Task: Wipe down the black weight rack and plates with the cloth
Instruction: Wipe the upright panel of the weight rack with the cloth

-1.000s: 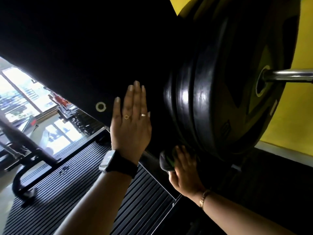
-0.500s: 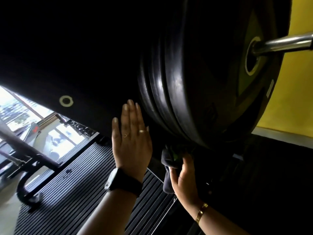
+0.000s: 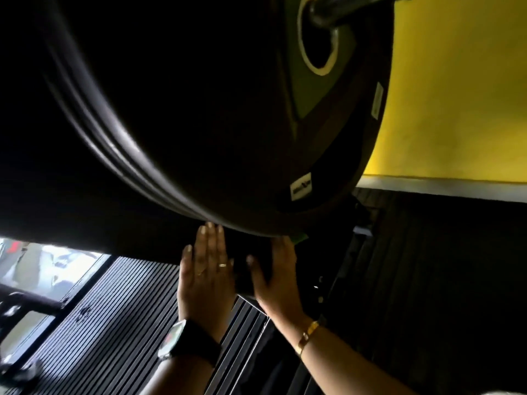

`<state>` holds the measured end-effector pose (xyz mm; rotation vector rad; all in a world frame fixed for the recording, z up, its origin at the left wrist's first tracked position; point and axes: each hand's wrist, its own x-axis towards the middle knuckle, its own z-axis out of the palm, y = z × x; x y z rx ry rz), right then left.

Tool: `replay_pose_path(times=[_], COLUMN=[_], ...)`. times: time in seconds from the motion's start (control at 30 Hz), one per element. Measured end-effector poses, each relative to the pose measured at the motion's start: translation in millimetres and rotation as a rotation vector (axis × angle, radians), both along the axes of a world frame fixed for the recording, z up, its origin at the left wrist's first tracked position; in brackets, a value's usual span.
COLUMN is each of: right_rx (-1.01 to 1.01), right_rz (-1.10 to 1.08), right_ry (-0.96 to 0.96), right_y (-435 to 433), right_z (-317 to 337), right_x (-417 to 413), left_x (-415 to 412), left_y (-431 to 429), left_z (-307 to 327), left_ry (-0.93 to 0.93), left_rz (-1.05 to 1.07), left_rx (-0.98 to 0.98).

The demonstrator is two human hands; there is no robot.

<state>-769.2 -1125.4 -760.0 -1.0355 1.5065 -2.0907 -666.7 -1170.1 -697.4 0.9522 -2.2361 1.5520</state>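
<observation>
Left hand [image 3: 206, 276] is flat, fingers straight and together, fingertips up at the bottom rim of the black plates [image 3: 228, 124], palm towards the dark rack [image 3: 85, 220]. Just right of it, the right hand [image 3: 275, 277] holds the dark cloth [image 3: 247, 273], thumb hooked round it, the other fingers hidden; a green corner pokes out past that hand. The plates hang on edge directly above both hands, stacked face to face on a steel bar [image 3: 342, 10] whose long axis runs up and to the right, towards the yellow wall [image 3: 456, 95]. Ribbed floor mat [image 3: 114, 323] lies below the wrists.
</observation>
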Motion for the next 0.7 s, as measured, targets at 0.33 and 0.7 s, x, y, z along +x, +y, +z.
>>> replay_pose_path(times=[0.33,0.7], right_rx=[0.323,0.437], right_rz=[0.125,0.203], right_ry=[0.006,-0.151], right_y=[-9.0,-2.5], right_z=[-82.3,-106.6], right_x=[-20.8,-31.7], left_x=[-23.4,-65.3], left_y=[5.2,-27.1], left_z=[-15.0,21.4], left_ry=[-0.119,-0.502], left_rz=[-0.117,-0.136], left_rx=[0.169,0.19])
